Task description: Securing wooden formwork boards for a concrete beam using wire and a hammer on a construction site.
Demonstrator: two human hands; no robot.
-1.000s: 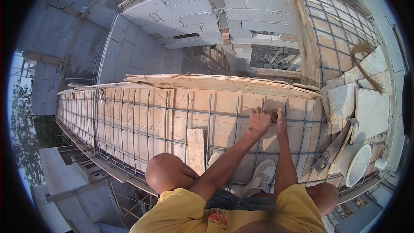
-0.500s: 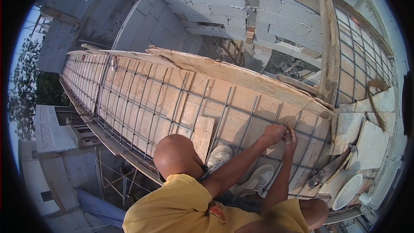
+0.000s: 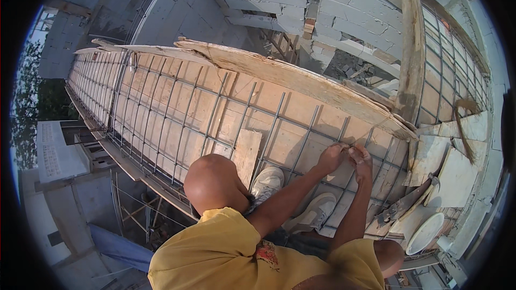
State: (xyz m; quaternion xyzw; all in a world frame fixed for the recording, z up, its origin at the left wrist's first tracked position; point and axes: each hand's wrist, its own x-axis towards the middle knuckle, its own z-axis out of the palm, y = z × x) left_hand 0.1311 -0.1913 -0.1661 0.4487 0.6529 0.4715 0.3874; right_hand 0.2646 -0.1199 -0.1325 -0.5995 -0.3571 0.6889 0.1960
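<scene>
Over the steel bars (image 3: 274,121), the left hand (image 3: 333,156) and right hand (image 3: 361,161) are held close together, fingers bent and pinched inward; whether anything thin is gripped between them cannot be told. The bars are set directly under and around both hands, and the grid is already laid crosswise far off to their left. Wooden panels can be seen through it, so nothing has been poured there. Whether each crossing has been fastened cannot be made out, so what is left there cannot be judged. Beyond the hands, the edge is lined by an upright board (image 3: 269,70); a loose plank (image 3: 248,153) is laid to their left.
</scene>
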